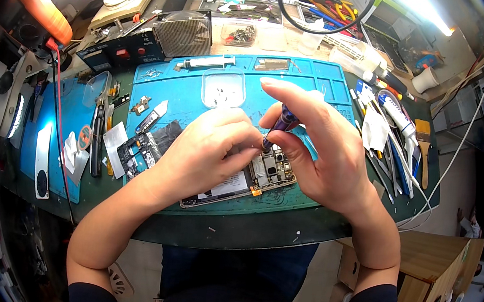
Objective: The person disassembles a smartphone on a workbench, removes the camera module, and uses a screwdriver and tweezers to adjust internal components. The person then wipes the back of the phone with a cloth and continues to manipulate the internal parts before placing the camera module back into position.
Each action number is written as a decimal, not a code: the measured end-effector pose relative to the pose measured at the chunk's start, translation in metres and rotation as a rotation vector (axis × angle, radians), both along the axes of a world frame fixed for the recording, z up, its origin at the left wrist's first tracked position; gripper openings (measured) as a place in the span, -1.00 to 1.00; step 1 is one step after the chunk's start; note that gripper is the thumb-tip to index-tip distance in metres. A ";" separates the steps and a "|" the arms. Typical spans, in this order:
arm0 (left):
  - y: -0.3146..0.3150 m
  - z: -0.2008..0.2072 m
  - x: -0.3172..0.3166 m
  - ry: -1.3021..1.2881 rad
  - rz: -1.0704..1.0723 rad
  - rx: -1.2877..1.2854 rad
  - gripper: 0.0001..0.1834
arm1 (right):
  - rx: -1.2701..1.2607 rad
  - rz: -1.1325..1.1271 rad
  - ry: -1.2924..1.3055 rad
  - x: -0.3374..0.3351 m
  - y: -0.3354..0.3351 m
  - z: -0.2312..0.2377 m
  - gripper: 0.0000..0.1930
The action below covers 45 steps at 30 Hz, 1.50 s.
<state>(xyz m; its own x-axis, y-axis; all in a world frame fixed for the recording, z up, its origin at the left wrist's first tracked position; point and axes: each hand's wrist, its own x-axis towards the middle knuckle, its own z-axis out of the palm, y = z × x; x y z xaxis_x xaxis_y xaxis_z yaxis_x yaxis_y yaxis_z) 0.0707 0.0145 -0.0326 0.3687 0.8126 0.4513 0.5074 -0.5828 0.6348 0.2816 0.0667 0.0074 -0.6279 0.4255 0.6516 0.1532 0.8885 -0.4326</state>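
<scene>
An opened phone lies on the blue work mat, its circuit board and metal parts bare at the right end. My right hand is closed around a purple screwdriver, held upright with its lower end over the phone's board. Close beside that end, my left hand reaches in with thumb and fingers drawn together. Whatever they hold, if anything, is hidden. My left hand covers part of the phone. Beyond it sits a small clear tray with tiny dark pieces inside.
Dark phone parts lie left of my left forearm. A syringe rests along the mat's far edge. Pens, tweezers and a wooden-handled brush crowd the right side. A box with a mesh front stands at the back left.
</scene>
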 end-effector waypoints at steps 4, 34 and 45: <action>0.000 -0.001 0.000 0.001 0.001 -0.004 -0.87 | -0.011 0.002 -0.002 0.000 0.000 0.000 -0.46; -0.002 -0.001 0.000 0.040 -0.001 0.020 -0.84 | -0.094 0.022 -0.052 0.005 -0.008 0.012 -0.51; -0.013 0.030 -0.012 0.248 0.197 -0.083 -0.59 | -0.141 -0.259 -0.078 0.022 0.003 0.019 -0.50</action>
<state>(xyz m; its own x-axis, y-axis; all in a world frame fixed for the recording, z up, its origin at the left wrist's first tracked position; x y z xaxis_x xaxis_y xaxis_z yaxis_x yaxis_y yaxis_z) 0.0583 0.0019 -0.0029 0.2912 0.9095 0.2966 0.7504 -0.4095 0.5188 0.3039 0.0693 0.0268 -0.5330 0.6605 0.5289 0.4042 0.7479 -0.5266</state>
